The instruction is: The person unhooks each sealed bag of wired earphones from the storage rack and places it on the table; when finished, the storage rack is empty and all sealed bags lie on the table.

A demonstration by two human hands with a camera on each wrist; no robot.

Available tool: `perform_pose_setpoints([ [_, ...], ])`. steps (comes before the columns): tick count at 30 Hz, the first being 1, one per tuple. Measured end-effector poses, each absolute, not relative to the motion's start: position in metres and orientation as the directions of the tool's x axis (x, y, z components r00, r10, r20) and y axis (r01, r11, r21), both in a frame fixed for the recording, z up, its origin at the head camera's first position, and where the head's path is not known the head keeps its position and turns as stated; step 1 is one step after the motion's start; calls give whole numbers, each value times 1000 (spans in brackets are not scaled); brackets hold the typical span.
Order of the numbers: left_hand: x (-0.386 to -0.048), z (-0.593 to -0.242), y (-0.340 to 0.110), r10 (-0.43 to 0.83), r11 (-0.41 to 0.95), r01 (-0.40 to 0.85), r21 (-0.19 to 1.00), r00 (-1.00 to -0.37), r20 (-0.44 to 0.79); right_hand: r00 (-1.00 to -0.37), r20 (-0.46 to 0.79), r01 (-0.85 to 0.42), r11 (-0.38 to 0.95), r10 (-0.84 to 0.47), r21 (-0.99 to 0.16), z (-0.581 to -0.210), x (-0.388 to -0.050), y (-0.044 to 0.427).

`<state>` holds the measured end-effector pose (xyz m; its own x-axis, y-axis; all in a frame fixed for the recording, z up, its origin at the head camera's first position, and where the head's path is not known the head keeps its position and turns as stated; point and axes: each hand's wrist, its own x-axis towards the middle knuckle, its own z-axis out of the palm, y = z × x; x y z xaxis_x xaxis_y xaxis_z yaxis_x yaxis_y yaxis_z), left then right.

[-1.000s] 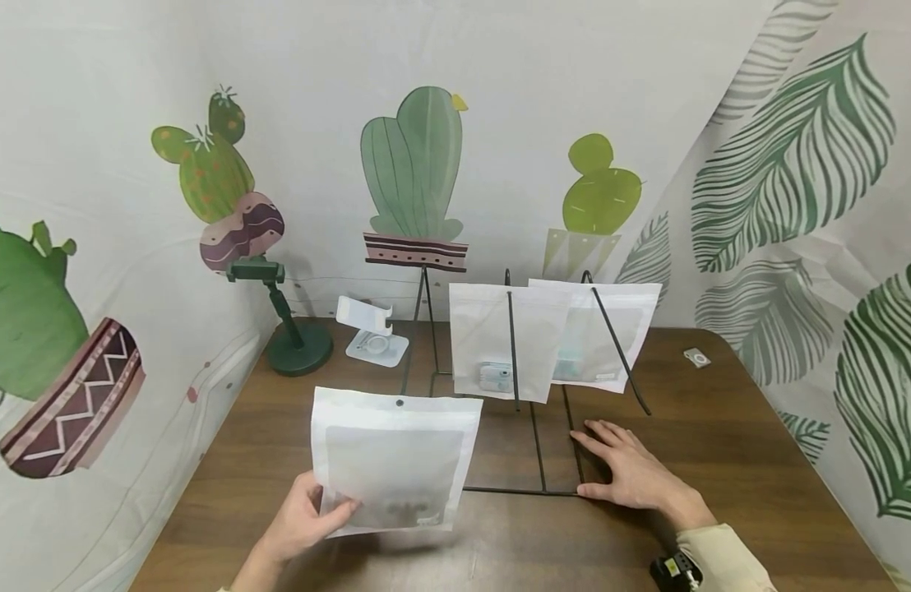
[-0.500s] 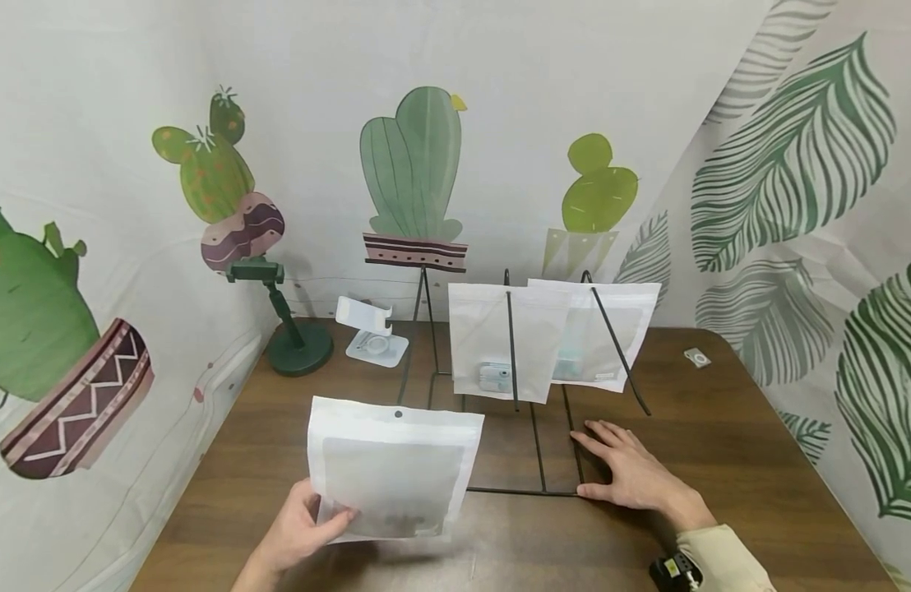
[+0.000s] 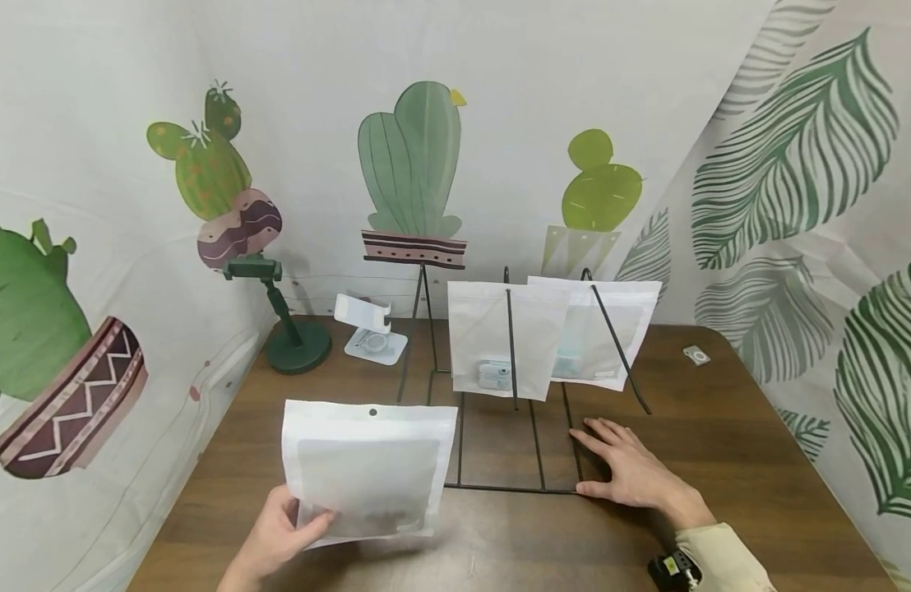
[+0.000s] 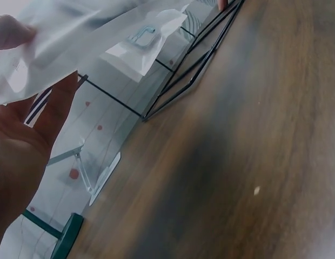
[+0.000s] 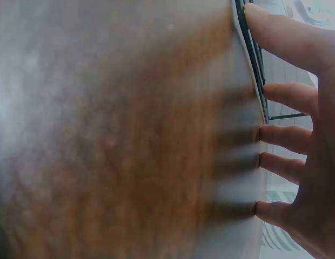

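A white pouch (image 3: 368, 477) with a round hanging hole is pinched at its lower left by my left hand (image 3: 272, 533), thumb on the front; in the left wrist view the fingers lie behind the pouch (image 4: 59, 48). Its contents show only as a faint shape near the bottom. My right hand (image 3: 636, 473) rests spread at the right front corner of a black wire rack (image 3: 500, 489), thumb and fingertips touching wire and table. Two white pouches hang on the rack's prongs: one (image 3: 492, 329) holds a small light-blue item, and another (image 3: 626, 329) hangs partly behind it.
A green stand (image 3: 298, 345) and a white folding phone stand (image 3: 376, 345) are at the back left of the wooden table (image 3: 722, 444). One small white device (image 3: 696, 355) lies at the back right. Behind the table hangs a cactus-and-leaf printed cloth (image 3: 515, 164).
My left hand has moved left and slightly down with the pouch, whose top tips more toward the view. The right hand stays in place on the rack.
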<state>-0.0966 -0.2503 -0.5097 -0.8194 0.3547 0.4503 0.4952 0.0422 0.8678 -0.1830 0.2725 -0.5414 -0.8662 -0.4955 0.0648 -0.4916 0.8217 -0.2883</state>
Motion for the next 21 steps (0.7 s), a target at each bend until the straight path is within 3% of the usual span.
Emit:
perform_pose_setpoints([
  [21,-91,-514,-277,283,155,487,860,-856,434,-868,49,-483,819,-494,-310,-541,-183,273],
])
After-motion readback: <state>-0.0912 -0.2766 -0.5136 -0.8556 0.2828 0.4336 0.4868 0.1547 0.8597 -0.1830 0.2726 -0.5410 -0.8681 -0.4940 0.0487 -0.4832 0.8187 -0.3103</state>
